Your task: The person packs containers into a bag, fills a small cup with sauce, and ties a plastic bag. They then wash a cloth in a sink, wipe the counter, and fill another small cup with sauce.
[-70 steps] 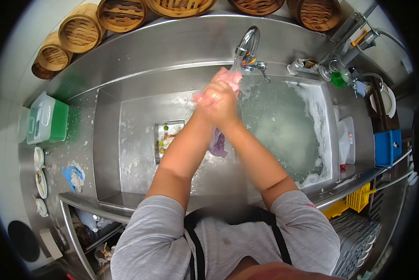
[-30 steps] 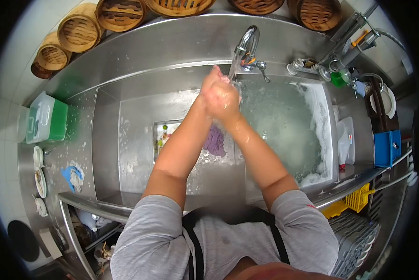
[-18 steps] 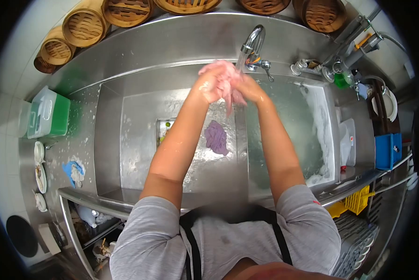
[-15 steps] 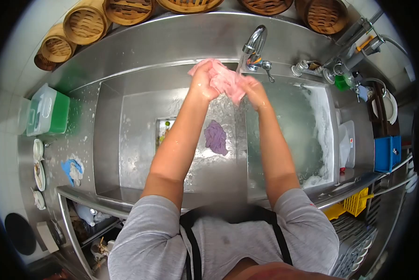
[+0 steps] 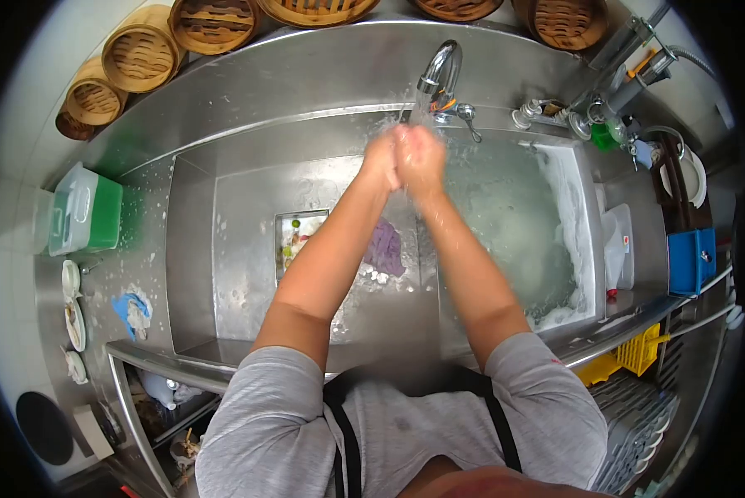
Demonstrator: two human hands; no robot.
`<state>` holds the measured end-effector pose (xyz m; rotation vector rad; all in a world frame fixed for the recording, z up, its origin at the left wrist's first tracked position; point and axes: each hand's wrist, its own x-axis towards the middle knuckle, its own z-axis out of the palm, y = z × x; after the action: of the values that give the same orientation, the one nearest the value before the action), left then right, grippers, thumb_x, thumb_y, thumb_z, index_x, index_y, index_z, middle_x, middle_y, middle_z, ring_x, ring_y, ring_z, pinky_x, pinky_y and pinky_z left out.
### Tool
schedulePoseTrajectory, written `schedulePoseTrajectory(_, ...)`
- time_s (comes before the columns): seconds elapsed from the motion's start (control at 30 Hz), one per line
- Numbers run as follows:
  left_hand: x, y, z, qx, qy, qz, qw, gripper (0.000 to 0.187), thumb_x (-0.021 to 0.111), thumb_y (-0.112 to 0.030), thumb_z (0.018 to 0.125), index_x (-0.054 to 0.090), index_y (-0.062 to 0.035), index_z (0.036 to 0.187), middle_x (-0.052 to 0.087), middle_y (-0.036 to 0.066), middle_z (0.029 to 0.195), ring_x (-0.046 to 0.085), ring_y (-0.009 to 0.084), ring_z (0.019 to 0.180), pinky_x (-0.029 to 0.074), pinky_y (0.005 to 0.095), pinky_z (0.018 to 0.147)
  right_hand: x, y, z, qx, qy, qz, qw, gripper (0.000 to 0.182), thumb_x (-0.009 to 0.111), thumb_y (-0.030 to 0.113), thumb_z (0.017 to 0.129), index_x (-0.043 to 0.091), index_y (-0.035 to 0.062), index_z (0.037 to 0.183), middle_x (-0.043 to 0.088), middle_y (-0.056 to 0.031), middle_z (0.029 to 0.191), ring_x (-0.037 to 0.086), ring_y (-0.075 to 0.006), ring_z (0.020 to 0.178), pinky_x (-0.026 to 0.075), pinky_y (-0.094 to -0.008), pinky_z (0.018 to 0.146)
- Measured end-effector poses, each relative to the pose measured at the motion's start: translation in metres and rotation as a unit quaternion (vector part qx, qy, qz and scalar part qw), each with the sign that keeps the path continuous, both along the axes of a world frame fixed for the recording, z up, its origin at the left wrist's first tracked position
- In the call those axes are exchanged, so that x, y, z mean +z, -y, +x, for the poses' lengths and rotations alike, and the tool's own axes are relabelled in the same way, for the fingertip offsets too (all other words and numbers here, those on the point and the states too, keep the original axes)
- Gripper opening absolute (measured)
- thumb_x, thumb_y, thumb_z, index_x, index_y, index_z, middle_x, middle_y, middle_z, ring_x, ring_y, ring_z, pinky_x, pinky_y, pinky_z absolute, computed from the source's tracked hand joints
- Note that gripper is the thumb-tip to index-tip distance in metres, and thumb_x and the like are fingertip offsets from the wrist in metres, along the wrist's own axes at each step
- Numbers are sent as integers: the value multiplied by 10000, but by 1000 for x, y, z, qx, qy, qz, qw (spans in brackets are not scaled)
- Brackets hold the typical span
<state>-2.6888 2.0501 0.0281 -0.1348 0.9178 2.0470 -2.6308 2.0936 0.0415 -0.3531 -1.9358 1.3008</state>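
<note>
Under the running chrome faucet (image 5: 445,62), my left hand (image 5: 382,162) and my right hand (image 5: 421,158) are pressed together, both closed. The pink cloth is bunched between them and almost wholly hidden by the fingers. Water splashes up around my knuckles. Below my hands, a crumpled purple cloth (image 5: 385,249) lies on the wet floor of the left sink basin (image 5: 248,187), partly covered by my left forearm. White foam bits sit beside it.
Cloudy, foamy water (image 5: 514,224) fills the right basin. A drain tray (image 5: 294,236) with food scraps sits in the left one. Green liquid stands in a tub (image 5: 98,212) at left, near a blue cloth (image 5: 129,311). Bamboo steamers (image 5: 142,51) line the back; a blue container (image 5: 691,261) is at right.
My hands have come together under the water stream, squeezing the pink cloth that was spread between them. White foam bits now show beside the purple cloth.
</note>
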Motion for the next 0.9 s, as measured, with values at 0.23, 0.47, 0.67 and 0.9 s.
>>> schedulePoseTrajectory(0.23,7,18,7,20,-92,-67,993,347,355,-339,881,497,-23,900,563,93,774,569,180,682,479,289,613,-23,-18,-5,-44,168,-2,985,226,507,284,768,577,72,805,562,-148,715,549,-329,685,425,-364,681)
schedulePoseTrajectory(0.47,24,34,-8,-96,-219,-15,971,262,429,-207,861,506,12,982,580,108,883,581,184,744,482,294,674,-12,-50,-8,288,151,-208,922,392,452,300,848,510,-33,1047,575,-65,934,541,-149,793,427,-275,710)
schedulePoseTrajectory(0.67,19,18,8,90,92,89,988,364,371,-302,875,527,6,991,587,116,862,581,213,748,484,306,675,16,-13,-8,122,-75,-332,932,206,471,200,837,510,6,778,539,-29,720,507,-146,601,463,-326,584)
schedulePoseTrajectory(0.9,6,11,10,-15,-11,75,997,298,393,-317,867,485,-33,858,545,93,725,552,213,615,477,349,553,28,-18,-18,-10,180,-35,983,335,425,269,827,570,-27,769,548,-197,776,536,-315,715,408,-359,617)
